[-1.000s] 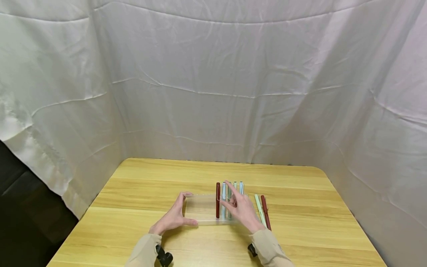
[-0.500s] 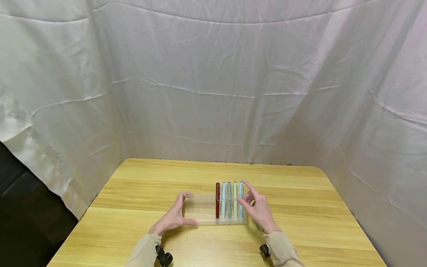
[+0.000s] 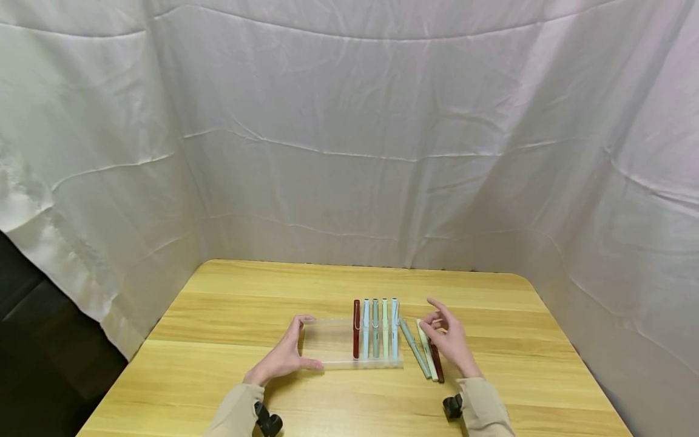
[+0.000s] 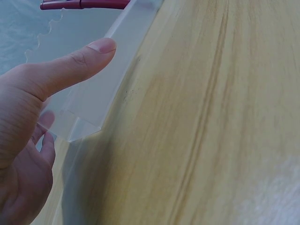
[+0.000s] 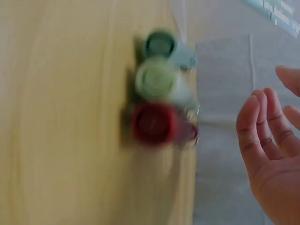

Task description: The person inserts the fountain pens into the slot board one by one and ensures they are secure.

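Note:
A clear plastic pen stand [image 3: 329, 341] lies on the table, its left end gripped by my left hand [image 3: 283, 355]. In the left wrist view the thumb [image 4: 82, 65] presses the front side while other fingers reach behind. Across its right half rest several pens in a row: dark red [image 3: 357, 331], light blue [image 3: 366, 331], grey-green [image 3: 375, 331], pale green [image 3: 384, 331] and another light blue [image 3: 395, 334]. My right hand [image 3: 452, 341] hovers with loosely bent fingers, holding nothing, over three loose pens: grey-green [image 3: 415, 349], pale green [image 3: 427, 352] and dark red [image 5: 153, 123].
The wooden table [image 3: 262, 291] has rounded back corners. Pale grey cloth [image 3: 349, 152] hangs round its back and sides. Something black [image 3: 38, 340] is at the left beyond the cloth.
My right hand has moved right, from above the row of pens to above the loose ones, uncovering the row and the loose grey-green pen. My left hand has stayed on the stand.

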Tool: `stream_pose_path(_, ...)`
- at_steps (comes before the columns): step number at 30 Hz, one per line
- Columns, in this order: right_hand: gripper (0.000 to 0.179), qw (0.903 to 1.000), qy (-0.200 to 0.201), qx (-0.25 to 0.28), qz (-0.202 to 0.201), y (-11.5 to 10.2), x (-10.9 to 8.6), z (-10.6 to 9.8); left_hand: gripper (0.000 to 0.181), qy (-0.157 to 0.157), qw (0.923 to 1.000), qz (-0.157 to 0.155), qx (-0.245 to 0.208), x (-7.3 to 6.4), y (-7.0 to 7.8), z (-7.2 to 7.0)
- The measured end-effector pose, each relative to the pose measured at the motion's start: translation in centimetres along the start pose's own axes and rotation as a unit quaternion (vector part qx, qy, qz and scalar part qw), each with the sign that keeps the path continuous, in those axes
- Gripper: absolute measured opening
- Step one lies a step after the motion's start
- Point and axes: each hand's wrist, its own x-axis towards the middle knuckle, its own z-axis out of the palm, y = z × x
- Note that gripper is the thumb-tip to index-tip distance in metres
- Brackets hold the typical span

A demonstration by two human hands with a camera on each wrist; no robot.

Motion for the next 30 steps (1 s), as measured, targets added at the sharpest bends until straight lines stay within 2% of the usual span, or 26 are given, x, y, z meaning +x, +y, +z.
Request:
stream_pose_path(3,0.052,0.9998,-0.01,0.01,0.012,0.9,0.0,-0.9,0.103,0.0,1.0,-0.003,-0.001,0.0,0.0,0.0)
stream_pose_path(10,0.053,0.9924,-0.037,0.055,0.103,2.9,-0.1,-2.1,0.103,0.0,1.0,-0.006,0.001,0.1,-0.1,0.0)
stream_pose_path(14,0.052,0.9898,-0.041,0.064,0.121,3.4,0.1,-2.4,0.103,0.0,1.0,-0.004,0.001,0.1,-0.1,0.0)
stream_pose_path(24,0.051,0.9859,-0.056,0.017,0.157,4.0,0.1,-2.5,0.103,0.0,1.0,-0.002,0.002,0.1,-0.1,0.0)
stream_pose_path(30,0.052,0.9865,-0.072,-0.024,0.145,4.4,0.1,-2.5,0.102,0.0,1.0,-0.004,0.002,0.0,-0.1,0.0)
